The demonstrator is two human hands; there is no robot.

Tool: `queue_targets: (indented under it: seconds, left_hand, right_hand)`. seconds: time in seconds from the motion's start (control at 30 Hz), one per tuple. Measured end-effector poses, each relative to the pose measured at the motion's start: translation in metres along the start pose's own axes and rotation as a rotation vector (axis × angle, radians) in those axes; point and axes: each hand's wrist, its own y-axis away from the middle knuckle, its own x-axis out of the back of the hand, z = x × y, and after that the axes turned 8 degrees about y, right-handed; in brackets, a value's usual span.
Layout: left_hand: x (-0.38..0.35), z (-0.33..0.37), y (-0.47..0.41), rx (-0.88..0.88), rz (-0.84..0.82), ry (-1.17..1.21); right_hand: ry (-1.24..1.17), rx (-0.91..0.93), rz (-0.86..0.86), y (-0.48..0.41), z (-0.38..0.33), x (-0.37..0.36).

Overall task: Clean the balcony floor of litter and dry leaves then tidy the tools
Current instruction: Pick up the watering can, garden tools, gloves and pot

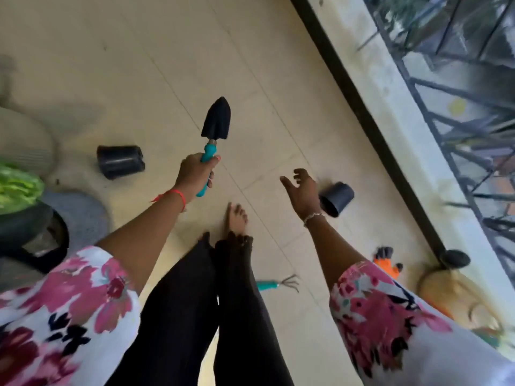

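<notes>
My left hand (195, 174) grips the teal handle of a garden trowel (216, 121), its black blade pointing away from me over the beige tiled floor (111, 65). My right hand (302, 190) hangs open in the air with fingers spread, just left of a small black plastic pot (338, 197) lying on its side. Another black pot (119, 161) lies tipped over to the left of the trowel. A teal-handled hand rake (278, 284) lies on the floor behind my legs. Orange and black gloves (387, 260) lie near the wall edge.
A black skirting strip (362, 107) and pale ledge run diagonally on the right, with a metal railing (459, 107) beyond. A green leafy plant in a dark pot (19, 188) stands at the left. A round black cap (454, 259) and a tan basket (457, 296) sit lower right.
</notes>
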Motion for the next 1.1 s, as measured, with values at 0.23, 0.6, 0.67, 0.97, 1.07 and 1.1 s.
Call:
queue_targets:
  seconds: [0.23,0.6,0.67,0.97,1.07,1.1]
  left_hand:
    - [-0.045,-0.115,0.087,-0.05,-0.106,-0.201]
    - [-0.105,-0.289,0.177,0.04,-0.067,-0.259]
    - [-0.121,-0.32,0.174,0.051,-0.078,-0.316]
    - [-0.172,-0.455,0.084,-0.033,-0.097,-0.449]
    - [-0.178,-0.481,0.057,-0.064,-0.105,-0.482]
    - [-0.179,-0.485,0.052,-0.074,-0.114,-0.499]
  right_hand:
    - [-0.129,-0.248,0.049,0.121,0.162,-0.014]
    - [-0.154,-0.357,0.033,0.213,0.317,-0.073]
    - [-0.276,-0.486,-0.013,0.205,0.336,-0.103]
    - [-0.675,-0.815,-0.265,0.115,0.395,-0.289]
    - [-0.803,-0.862,-0.192,0.087,0.395,-0.331]
    - [-0.749,-0.864,-0.184,0.088,0.386,-0.331]
